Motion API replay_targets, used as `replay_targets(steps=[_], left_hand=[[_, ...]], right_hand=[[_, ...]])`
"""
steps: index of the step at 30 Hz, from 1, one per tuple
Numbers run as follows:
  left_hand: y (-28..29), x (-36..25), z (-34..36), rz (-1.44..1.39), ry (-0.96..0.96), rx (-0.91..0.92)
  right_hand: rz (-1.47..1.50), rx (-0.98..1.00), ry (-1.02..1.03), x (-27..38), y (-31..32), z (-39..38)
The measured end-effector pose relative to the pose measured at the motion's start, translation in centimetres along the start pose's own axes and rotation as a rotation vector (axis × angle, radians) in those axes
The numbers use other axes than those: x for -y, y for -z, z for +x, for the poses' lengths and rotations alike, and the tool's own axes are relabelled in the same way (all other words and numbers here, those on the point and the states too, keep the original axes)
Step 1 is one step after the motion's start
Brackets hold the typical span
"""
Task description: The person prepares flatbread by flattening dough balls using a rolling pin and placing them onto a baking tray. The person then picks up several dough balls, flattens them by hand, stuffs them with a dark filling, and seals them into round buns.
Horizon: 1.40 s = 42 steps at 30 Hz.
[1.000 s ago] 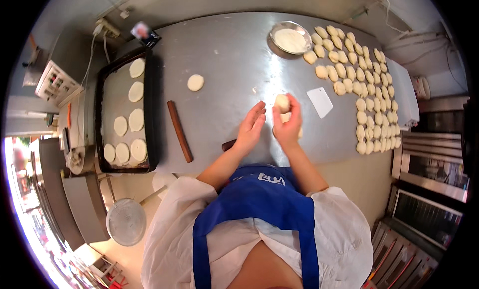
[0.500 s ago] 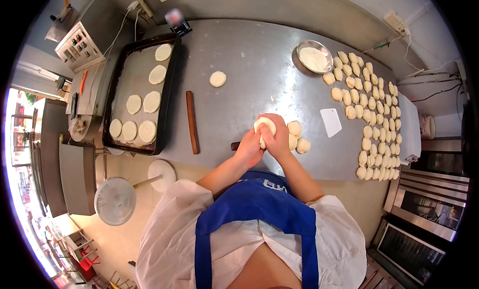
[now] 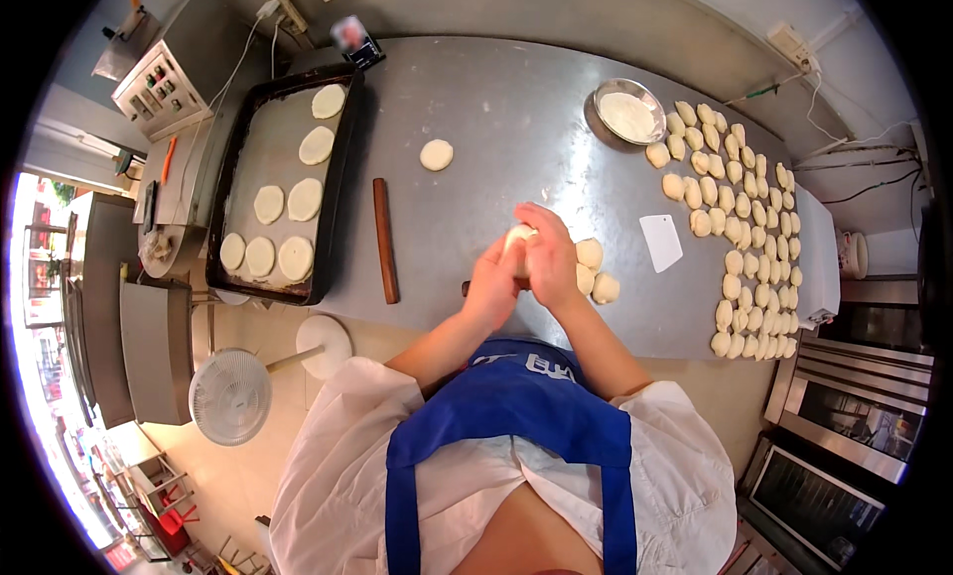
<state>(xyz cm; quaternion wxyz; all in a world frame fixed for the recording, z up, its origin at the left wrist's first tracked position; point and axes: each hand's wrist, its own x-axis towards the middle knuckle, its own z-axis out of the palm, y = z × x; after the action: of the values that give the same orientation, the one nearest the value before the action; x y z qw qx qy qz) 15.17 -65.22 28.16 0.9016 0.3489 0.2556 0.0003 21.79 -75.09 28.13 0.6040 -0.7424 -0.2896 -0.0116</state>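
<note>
Above the front part of the steel table (image 3: pixel 467 109), a pale piece of dough (image 3: pixel 516 238) is pressed between my two hands. My left hand (image 3: pixel 493 285) cups it from the left, fingers curled round it. My right hand (image 3: pixel 549 265) covers it from the right and hides most of it. Just right of my right hand lie a few dough balls (image 3: pixel 589 253), close together. The end of a dark stick (image 3: pixel 466 288) shows beside my left hand; the rest is hidden. A flattened dough round (image 3: pixel 437 155) lies farther off on the table.
At the left, a dark-rimmed baking tray (image 3: pixel 336 193) holds several flat dough rounds. A wooden stick (image 3: pixel 385 241) lies beside it. Many dough pieces (image 3: pixel 749 228) fill the right side, near a white scraper (image 3: pixel 660 242) and a metal bowl of flour (image 3: pixel 628 115). A fan (image 3: pixel 230 396) stands left.
My right hand has turned and closed further over the dough, so less of it shows. Both hands stay in nearly the same place.
</note>
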Motion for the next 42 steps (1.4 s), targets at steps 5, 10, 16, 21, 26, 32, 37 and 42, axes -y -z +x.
replay_targets(steps=[5, 10, 16, 21, 26, 32, 37, 42], left_hand=[[-0.3, 0.6, -0.8, -0.104, -0.010, 0.139], [-0.4, -2.5, -1.1, -0.105, 0.121, 0.184], [-2.1, -0.9, -1.8, 0.074, 0.051, 0.039], [-0.3, 0.0, -0.9, 0.036, 0.001, 0.037], [1.2, 0.2, -0.8, -0.169, 0.144, -0.065], [1.7, -0.4, -0.4, -0.141, 0.033, -0.110], [1.9, 0.3, -0.6, -0.104, 0.079, -0.045], [6.4, 0.5, -0.8, 0.165, 0.215, 0.024]], right_hand=[[-0.334, 0.034, 0.245, -1.3, -0.4, -0.3], [-0.477, -0.027, 0.368, 0.0, -0.9, -0.8], [-0.196, 0.055, 0.035, -2.8, 0.2, -1.0], [-0.163, -0.101, 0.124, 2.1, -2.2, 0.1], [-0.017, 0.042, -0.166, -0.3, -2.5, -1.5], [-0.384, 0.078, 0.299, -0.1, -3.2, 0.1], [-0.186, 0.322, -0.054, -2.2, -3.3, 0.3], [-0.044, 0.422, -0.142, -4.7, -5.0, -1.4]])
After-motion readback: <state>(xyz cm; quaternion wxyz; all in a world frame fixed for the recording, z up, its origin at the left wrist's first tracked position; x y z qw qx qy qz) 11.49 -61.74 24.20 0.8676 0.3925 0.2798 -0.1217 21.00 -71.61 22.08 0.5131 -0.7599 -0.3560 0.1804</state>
